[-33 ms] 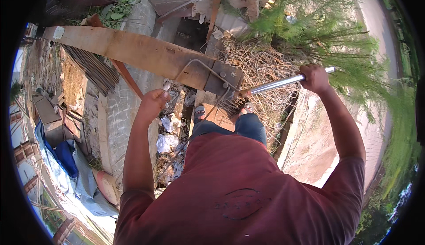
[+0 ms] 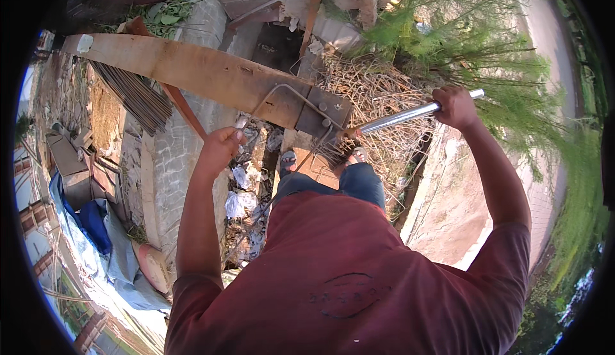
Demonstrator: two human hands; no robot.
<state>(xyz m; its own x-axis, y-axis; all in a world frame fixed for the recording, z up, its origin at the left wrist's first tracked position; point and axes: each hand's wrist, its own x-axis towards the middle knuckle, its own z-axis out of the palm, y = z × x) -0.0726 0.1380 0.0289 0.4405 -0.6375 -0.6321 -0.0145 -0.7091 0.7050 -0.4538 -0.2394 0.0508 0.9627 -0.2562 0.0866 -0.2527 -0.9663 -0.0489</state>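
Note:
A long wooden beam [image 2: 192, 70] crosses in front of me, with a dark metal plate [image 2: 314, 108] at its right end. Round pegs stand up from that plate. A thin steel rod [image 2: 282, 88], bent at several places, passes over the beam and among the pegs. My left hand [image 2: 221, 150] is closed at the rod's left end, fingers pinched. My right hand [image 2: 456, 107] wraps around a silver pipe handle [image 2: 400, 119] near its outer end. The pipe's inner end meets a rusty fitting beside the plate, where the exact joint is hard to make out.
A heap of bent rods [image 2: 378, 92] lies beyond the pipe. Straight rods [image 2: 134, 95] hang in a bundle by the beam's left part. Feathery green branches [image 2: 461, 41] overhang the right. A blue tarp [image 2: 122, 259] and white litter [image 2: 240, 204] lie at left; my feet stand below the plate.
My right hand and the pipe's outer end have shifted very slightly up and toward the beam. The left hand stays nearly in place.

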